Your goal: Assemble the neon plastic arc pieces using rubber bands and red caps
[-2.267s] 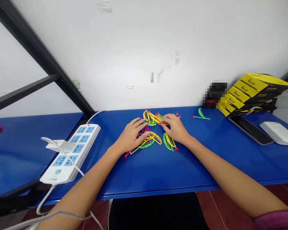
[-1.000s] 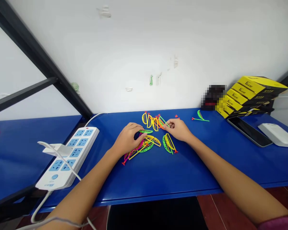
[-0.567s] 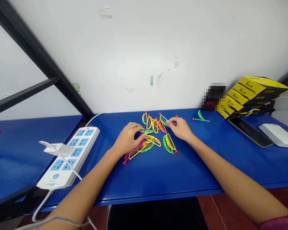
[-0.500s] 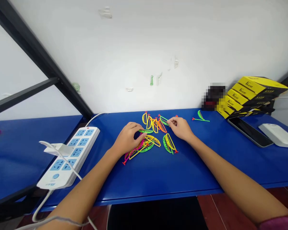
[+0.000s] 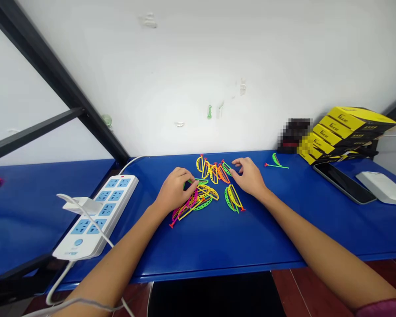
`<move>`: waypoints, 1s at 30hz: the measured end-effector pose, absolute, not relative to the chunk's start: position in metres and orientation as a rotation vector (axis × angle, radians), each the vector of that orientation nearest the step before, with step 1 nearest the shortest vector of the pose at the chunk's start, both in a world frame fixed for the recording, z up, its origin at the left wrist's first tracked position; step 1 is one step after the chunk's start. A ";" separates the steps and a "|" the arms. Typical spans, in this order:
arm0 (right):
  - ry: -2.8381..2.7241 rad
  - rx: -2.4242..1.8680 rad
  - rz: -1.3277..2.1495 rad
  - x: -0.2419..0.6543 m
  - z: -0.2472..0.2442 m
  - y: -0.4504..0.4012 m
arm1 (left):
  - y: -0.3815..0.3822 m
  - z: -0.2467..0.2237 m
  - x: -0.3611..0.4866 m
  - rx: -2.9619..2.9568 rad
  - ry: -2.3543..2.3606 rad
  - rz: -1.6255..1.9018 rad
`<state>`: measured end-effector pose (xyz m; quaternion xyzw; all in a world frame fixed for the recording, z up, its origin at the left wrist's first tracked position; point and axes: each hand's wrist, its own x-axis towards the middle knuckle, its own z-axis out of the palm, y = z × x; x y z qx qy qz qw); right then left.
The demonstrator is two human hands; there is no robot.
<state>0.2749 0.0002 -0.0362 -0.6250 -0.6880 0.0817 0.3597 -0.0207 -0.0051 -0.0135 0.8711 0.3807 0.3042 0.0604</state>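
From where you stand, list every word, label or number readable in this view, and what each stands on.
Stacked yellow boxes: a printed word on each, too small to read.
White power strip: small blue print near its end, too blurred to read.

Small plastic pieces (image 5: 214,174) in bright yellow, green, orange and pink lie flat in loose groups on the blue desk (image 5: 260,237). Each piece is a half-moon frame with a straight rod and red tip. One green piece (image 5: 276,160) lies alone, well apart on the right.
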 end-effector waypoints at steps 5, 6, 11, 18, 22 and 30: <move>-1.929 -1.556 0.147 0.266 -0.037 -0.005 | -0.007 -0.011 -0.019 2.630 1.163 0.886; -1.954 -1.561 0.151 0.265 -0.037 -0.006 | -0.008 -0.011 -0.019 2.636 1.159 0.890; -1.954 -1.558 0.206 0.262 -0.035 -0.008 | -0.006 -0.013 -0.021 2.656 1.149 0.894; -1.958 -1.487 0.377 0.259 -0.038 -0.007 | -0.006 -0.013 -0.021 2.653 1.147 0.894; -1.898 -1.446 0.489 0.258 -0.037 -0.006 | -0.006 -0.013 -0.022 2.634 1.155 0.893; -1.733 -1.350 0.504 0.261 -0.031 -0.004 | -0.005 -0.009 -0.020 2.575 1.088 0.830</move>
